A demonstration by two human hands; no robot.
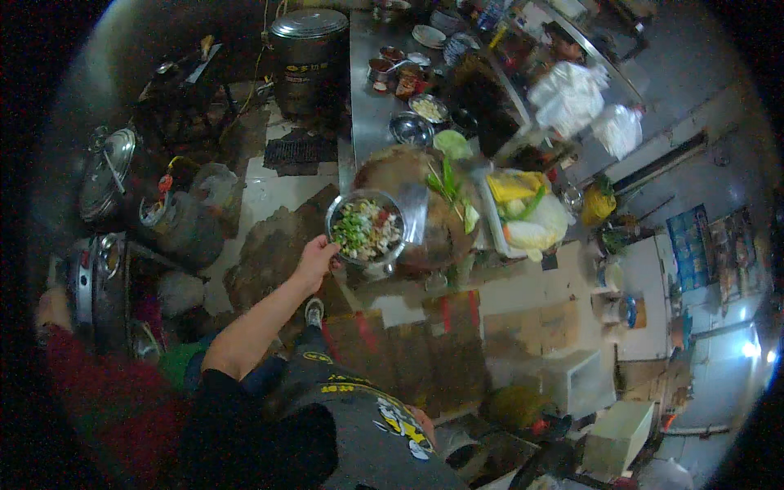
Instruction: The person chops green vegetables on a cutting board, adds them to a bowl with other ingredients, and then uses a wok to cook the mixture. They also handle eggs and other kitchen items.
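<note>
My left hand (318, 260) grips the near left rim of a round metal bowl (399, 244), which holds chopped green onion, pale diced pieces and something reddish. The bowl is at the left edge of a round wooden chopping block (441, 239). Just right of the bowl, a broad blade (416, 211), apparently a cleaver, lies on the block. Green leafy stalks (450, 187) rest across the block's right part. Low in the view, my right hand (424, 422) shows only in part beside my grey apron (367, 441); its fingers are not clear.
A white tray (495, 214) of vegetables stands right of the block. Beyond are a metal bowl (411, 127), a bowl of pale pieces (429, 108) and a lidded drum (309, 67). Another person's red sleeve (110, 380) is at left, near a metal appliance (86, 288). Cardboard (398, 349) covers the floor.
</note>
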